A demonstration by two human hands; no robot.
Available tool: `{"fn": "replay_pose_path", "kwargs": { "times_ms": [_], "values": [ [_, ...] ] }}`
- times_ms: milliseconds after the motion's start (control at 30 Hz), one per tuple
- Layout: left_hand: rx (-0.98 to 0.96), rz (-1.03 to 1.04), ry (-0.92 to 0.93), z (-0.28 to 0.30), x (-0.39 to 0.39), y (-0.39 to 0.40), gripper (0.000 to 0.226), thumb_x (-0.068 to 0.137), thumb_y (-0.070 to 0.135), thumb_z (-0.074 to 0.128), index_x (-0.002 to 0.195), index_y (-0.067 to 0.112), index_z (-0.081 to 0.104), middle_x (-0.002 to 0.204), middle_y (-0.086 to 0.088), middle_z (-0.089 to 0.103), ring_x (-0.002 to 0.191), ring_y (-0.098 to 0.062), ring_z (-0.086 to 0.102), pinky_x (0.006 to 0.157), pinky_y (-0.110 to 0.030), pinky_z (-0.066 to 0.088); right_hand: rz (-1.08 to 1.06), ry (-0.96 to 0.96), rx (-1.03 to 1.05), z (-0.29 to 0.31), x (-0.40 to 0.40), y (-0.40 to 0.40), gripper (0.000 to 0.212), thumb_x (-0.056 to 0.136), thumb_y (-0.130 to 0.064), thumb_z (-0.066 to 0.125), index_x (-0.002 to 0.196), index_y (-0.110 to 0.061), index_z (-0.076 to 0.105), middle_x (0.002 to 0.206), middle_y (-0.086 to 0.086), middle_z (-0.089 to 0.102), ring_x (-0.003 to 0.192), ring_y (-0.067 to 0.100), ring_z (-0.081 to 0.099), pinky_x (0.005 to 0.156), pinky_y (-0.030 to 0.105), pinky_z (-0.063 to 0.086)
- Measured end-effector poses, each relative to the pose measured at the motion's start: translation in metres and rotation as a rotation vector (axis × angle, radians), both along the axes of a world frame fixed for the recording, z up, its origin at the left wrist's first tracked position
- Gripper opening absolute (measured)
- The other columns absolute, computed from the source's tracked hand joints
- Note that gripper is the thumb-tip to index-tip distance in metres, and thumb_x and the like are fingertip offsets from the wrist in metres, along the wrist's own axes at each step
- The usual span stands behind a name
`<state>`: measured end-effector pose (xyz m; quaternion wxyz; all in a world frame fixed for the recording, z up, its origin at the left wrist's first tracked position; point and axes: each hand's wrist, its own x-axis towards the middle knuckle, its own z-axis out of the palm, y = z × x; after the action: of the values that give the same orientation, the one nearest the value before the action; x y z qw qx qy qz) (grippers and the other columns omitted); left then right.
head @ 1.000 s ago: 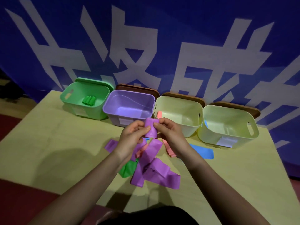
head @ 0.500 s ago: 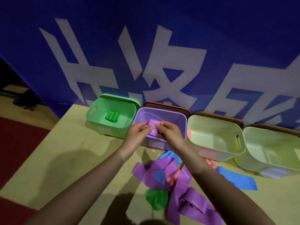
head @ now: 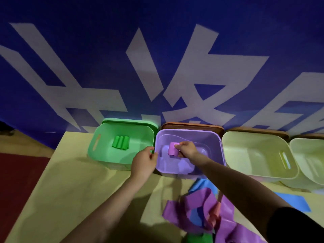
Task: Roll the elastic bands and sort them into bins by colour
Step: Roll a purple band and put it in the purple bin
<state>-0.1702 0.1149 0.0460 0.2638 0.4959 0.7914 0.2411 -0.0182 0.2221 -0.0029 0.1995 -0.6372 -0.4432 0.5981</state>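
The right hand (head: 186, 149) has its grip pinched on a rolled purple band (head: 173, 149), and it holds that roll down inside the purple bin (head: 216, 165), just above the floor of the bin; the roll is not let go yet, so I think this one is almost done but not quite. The left hand (head: 144, 161) is just beside the purple bin, at its left rim; its fingers curl loosely and hold nothing.

Next to the purple bin on the left stands the green bin (head: 98, 155), and three rolled green bands (head: 120, 142) lie in it side by side, so that colour has been started. On the other side of the purple bin stand two pale bins (head: 228, 155); I see no roll in either one, though the far one is partly cut off.

Lots is left to do; in front of the purple bin, on the counter (head: 70, 190), lies a loose heap of bands (head: 201, 211), purple, blue, pink and a bit of green, none of them rolled; a flat blue band (head: 294, 201) lies a little way off to the right of the heap.
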Motion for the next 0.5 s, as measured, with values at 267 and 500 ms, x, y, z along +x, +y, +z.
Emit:
{"fn": "replay_pose_path", "kwargs": {
  "times_ms": [267,500],
  "values": [
    [0.032,-0.045,0.073,-0.005,-0.01,0.021,0.029,0.09,0.02,0.056,0.117,0.014,0.066,0.104,-0.009,0.068,0.091,-0.028,0.062,0.074,-0.034,0.045,0.131,-0.245,0.01,-0.045,-0.032,0.01,0.041,0.087,-0.006,0.062,0.049,-0.014,0.048,0.032,-0.007,0.04,0.035,0.009,0.043,0.04,0.019,0.038],
    [0.041,-0.039,0.061,-0.007,-0.011,0.02,0.03,0.092,0.021,0.055,0.119,0.015,0.064,0.105,-0.007,0.067,0.09,-0.026,0.061,0.076,-0.034,0.047,0.193,-0.415,0.06,-0.063,-0.048,0.013,0.03,0.085,-0.017,0.06,0.057,-0.016,0.051,0.07,0.011,0.056,0.071,0.024,0.051,0.071,0.032,0.047]
  ]
}}
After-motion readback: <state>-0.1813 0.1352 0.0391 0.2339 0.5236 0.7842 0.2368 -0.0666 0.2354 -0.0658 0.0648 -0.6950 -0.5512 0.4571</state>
